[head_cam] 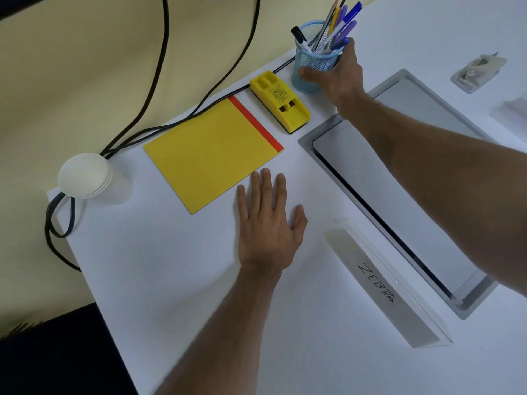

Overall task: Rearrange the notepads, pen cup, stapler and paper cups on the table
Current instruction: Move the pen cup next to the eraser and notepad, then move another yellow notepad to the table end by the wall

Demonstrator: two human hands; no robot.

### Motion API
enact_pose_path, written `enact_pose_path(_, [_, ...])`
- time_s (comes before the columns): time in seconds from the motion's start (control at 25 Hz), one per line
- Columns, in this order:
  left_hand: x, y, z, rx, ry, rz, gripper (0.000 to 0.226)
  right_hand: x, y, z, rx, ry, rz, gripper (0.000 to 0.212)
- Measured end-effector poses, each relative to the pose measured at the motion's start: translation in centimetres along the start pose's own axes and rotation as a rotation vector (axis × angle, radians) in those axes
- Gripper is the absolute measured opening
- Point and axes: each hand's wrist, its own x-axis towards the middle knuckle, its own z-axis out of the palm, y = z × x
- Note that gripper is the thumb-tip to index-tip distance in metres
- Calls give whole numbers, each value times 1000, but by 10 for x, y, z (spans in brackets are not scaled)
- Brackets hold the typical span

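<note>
Gripping the blue mesh pen cup, your right hand wraps it, thumb on the near side and fingers round the far side. Your left hand lies flat on the white table at centre, fingers straight, holding nothing, its fingertips just beside the notepad's near edge.

The yellow notepad lies flat at 10 o'clock. Its long axis runs 8 to 2, with the red binding strip toward 2. It is likely light and bendy, so slide it or lift it by an edge.

The stack of white paper cups stands upside down at 9 o'clock near the table corner. It is probably light and easily crushed, so hold it gently round the wall.

The pen cup stands upright at 1 o'clock, its pens fanning toward 1. It is probably top-heavy, so keep it level.

The yellow stapler lies at 12 o'clock between notepad and cup, long axis 11 to 5. It looks rigid, so take it across its sides.
</note>
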Motion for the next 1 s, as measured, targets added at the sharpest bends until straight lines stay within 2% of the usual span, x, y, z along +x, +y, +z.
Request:
enact_pose_path(0.12, [0,0,0,2,-3,-3,72,-2,1,0,-25,-30,2,89])
enact_pose_path(0.24, [-1,0,-2,-2,-12,-8,71,-8,1,-5,-19,-88,43,100])
enact_pose_path(0.32, [-2,1,-4,8,-17,-1,71,-20,1,-15,15,-84,86,109])
enact_pose_path(0.4, [-2,0,-4,6,-5,9,71,-41,0,-31,68,-52,118,109])
enact_pose_path(0.64, [-5,0,-1,-49,54,40,65,-173,-4,-110,256,172,107,65])
enact_pose_path(0.76, [-2,-6,-9,-149,-58,49,67,-266,-8,-161,272,215,88,47])
enact_pose_path(0.88, [-5,-1,-40,-321,-167,48,73,-355,-10,-213,264,288,146,31])
enact_pose_path(1.0, [-42,28,-93,-450,-86,59,67,-432,-10,-260,255,326,217,20])
